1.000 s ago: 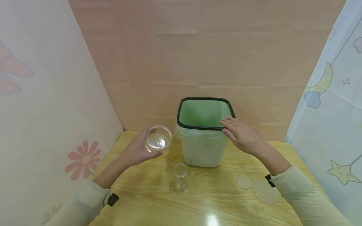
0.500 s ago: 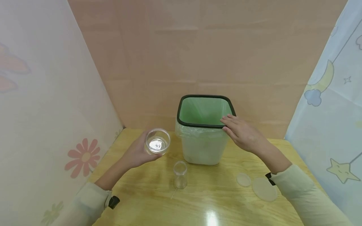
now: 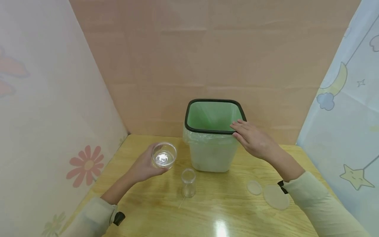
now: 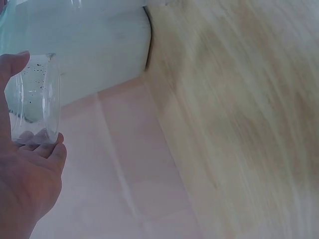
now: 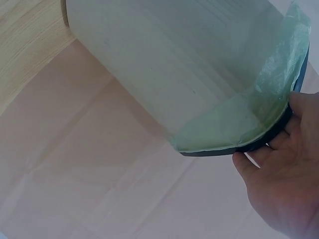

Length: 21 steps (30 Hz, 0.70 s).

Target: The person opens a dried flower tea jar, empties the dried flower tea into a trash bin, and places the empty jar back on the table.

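My left hand [image 3: 145, 167] grips a clear round plastic tub [image 3: 164, 159] left of the bin, its open mouth facing up toward the head camera. The left wrist view shows the thumb and fingers on either side of the tub [image 4: 37, 97], with small dark specks on its wall. Straight fingers of my right hand [image 3: 254, 140] rest on the black rim of a pale green trash bin [image 3: 211, 153]. In the right wrist view they lie along the rim [image 5: 209, 153], where a thin plastic liner [image 5: 234, 119] folds over.
In front of the bin a tall clear jar [image 3: 189, 184] stands on the wooden table [image 3: 231, 210], with a thin stick [image 3: 181, 202] by its base. Two translucent discs, one small [image 3: 254, 187] and one larger [image 3: 276, 197], lie at right. Paper-like sheets [image 3: 165, 56] enclose the table.
My left hand has come down a little with the tub, and the tub's tilt has shifted slightly. My right hand has stayed on the bin's rim.
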Tool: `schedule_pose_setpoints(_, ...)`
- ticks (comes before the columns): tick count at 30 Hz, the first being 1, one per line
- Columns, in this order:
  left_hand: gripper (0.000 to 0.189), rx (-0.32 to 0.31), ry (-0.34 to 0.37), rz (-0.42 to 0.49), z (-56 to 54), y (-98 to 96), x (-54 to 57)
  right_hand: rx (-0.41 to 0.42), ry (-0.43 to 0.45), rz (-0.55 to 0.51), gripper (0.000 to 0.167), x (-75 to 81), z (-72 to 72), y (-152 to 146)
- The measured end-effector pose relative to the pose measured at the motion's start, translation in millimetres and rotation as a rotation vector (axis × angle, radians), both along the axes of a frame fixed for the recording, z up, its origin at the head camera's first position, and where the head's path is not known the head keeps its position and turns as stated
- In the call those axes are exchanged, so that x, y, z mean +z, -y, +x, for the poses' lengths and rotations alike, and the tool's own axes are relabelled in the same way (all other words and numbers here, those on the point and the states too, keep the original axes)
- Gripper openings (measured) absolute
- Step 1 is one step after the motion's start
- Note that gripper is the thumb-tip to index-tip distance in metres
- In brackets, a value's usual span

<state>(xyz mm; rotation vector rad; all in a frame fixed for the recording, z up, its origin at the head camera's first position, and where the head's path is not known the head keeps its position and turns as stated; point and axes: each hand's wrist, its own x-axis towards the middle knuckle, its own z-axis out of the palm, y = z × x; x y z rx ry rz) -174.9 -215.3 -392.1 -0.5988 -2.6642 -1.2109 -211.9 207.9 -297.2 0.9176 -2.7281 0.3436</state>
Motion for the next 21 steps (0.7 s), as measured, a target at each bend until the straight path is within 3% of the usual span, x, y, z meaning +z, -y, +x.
schedule_pose_setpoints(21,0.103,0.007,0.152,0.010,14.4,-0.1,-37.5,-0.006,0.007,0.010,0.045,2.6,-0.4,-1.9)
